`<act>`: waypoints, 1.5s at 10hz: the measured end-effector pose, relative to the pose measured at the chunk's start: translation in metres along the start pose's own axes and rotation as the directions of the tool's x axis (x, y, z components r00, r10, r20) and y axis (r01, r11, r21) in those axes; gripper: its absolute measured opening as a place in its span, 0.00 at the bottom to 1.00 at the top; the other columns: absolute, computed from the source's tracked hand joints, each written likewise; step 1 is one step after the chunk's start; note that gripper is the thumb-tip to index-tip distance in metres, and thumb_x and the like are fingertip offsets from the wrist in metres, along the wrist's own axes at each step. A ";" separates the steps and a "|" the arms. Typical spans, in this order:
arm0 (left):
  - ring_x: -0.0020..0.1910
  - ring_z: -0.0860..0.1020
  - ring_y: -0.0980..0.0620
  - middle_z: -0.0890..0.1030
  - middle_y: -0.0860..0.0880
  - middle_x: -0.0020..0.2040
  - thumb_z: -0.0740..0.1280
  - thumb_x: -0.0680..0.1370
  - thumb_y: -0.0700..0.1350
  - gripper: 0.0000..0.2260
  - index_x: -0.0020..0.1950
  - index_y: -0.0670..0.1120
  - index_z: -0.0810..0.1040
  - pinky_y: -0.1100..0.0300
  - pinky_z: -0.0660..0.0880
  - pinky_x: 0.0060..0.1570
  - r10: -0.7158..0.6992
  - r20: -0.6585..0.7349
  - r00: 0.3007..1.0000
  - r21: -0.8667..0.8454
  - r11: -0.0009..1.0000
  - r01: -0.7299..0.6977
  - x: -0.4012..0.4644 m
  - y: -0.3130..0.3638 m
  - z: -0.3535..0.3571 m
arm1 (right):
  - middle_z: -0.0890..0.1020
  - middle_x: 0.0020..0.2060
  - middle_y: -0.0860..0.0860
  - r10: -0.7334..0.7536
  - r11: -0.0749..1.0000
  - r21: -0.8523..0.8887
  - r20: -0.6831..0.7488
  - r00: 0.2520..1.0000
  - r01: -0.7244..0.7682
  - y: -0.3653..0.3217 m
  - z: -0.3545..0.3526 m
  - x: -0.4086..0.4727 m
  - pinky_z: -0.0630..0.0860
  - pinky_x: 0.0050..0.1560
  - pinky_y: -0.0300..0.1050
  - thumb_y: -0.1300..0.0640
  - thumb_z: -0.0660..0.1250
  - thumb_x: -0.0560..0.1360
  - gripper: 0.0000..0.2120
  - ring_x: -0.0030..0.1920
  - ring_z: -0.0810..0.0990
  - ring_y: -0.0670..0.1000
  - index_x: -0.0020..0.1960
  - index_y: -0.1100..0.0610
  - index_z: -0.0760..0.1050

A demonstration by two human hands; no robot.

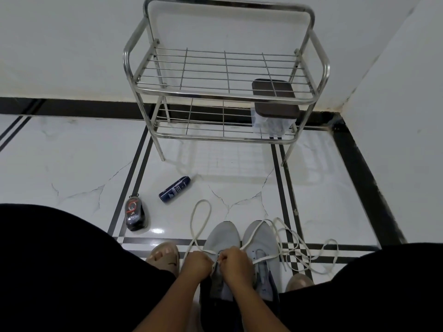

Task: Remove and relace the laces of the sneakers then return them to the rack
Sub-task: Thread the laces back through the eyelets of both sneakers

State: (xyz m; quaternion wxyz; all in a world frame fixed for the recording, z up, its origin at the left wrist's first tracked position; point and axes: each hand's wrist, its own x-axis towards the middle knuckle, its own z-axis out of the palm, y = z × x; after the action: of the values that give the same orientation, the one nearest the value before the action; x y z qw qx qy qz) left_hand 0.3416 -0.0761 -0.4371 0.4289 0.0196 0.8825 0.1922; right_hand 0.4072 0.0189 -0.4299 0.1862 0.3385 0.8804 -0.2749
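1. Grey knit makes up both sneakers, which sit side by side on the tiled floor (pixel 79 152) at the near edge, between the person's knees; the left sneaker (pixel 221 238) is the one being worked on, the right sneaker (pixel 261 245) lies just beside it
2. Both hands meet over the left sneaker's eyelets: the left hand (pixel 195 263) is curled tight and seems to pinch the white lace (pixel 200 222), the right hand (pixel 236 261) is likewise curled and pinches the lace near its tip
3. One lace loops away over the floor toward the far left; a second loose lace (pixel 309 252) trails across the right sneaker and lies tangled on the tiles to the right
4. I judge the step in hand to be threading at the left sneaker; whether the lace is going in or coming out cannot be told
5. The next move likely calls for guiding the tip through a small eyelet and drawing the slack even, without snagging the loop
6. Farther off, a shoe polish bottle (pixel 136 215) and a dark blue spray can (pixel 174 189) lie on the floor to the left
7. At the far wall stands the steel rack (pixel 225 95), both shelves free of shoes, with a brown-lidded container (pixel 275 106) on its lower right
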 end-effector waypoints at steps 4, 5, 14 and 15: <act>0.52 0.78 0.47 0.80 0.45 0.52 0.57 0.79 0.45 0.06 0.46 0.48 0.72 0.58 0.73 0.48 0.107 -0.159 0.981 -0.041 0.992 -0.115 -0.003 0.004 0.012 | 0.80 0.57 0.53 0.118 0.988 -0.104 0.010 0.993 -0.116 0.020 -0.012 -0.044 0.74 0.54 0.43 0.45 0.56 0.80 0.19 0.59 0.78 0.54 0.58 0.56 0.77; 0.54 0.78 0.46 0.80 0.45 0.55 0.58 0.79 0.42 0.06 0.50 0.49 0.74 0.57 0.72 0.50 0.066 -0.275 0.959 -0.100 0.990 -0.097 0.005 0.001 -0.008 | 0.80 0.58 0.54 0.137 0.984 -0.117 0.029 0.990 -0.133 0.020 -0.014 -0.044 0.75 0.54 0.43 0.56 0.56 0.80 0.14 0.59 0.79 0.54 0.60 0.57 0.77; 0.68 0.69 0.36 0.67 0.34 0.71 0.51 0.81 0.44 0.22 0.72 0.34 0.64 0.52 0.74 0.50 -0.588 -0.207 0.782 -0.969 0.235 -0.080 0.027 -0.035 -0.079 | 0.79 0.59 0.53 0.214 0.977 -0.033 0.113 0.970 -0.212 0.015 -0.028 -0.039 0.74 0.52 0.42 0.54 0.58 0.79 0.13 0.59 0.78 0.54 0.60 0.57 0.75; 0.60 0.75 0.36 0.74 0.35 0.63 0.55 0.81 0.54 0.22 0.67 0.39 0.68 0.48 0.71 0.57 -0.549 -0.489 0.678 -0.788 0.612 -0.073 0.009 -0.020 -0.084 | 0.79 0.60 0.54 0.216 0.976 -0.032 0.104 0.971 -0.214 0.015 -0.029 -0.039 0.73 0.52 0.42 0.54 0.58 0.80 0.14 0.60 0.78 0.54 0.61 0.57 0.75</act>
State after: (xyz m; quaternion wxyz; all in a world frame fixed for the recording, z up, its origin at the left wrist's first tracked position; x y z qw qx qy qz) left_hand 0.2747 -0.1199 -0.4037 0.0561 -0.3631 0.8035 0.4685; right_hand 0.4406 0.0266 -0.3920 0.2652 0.4148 0.8301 -0.2618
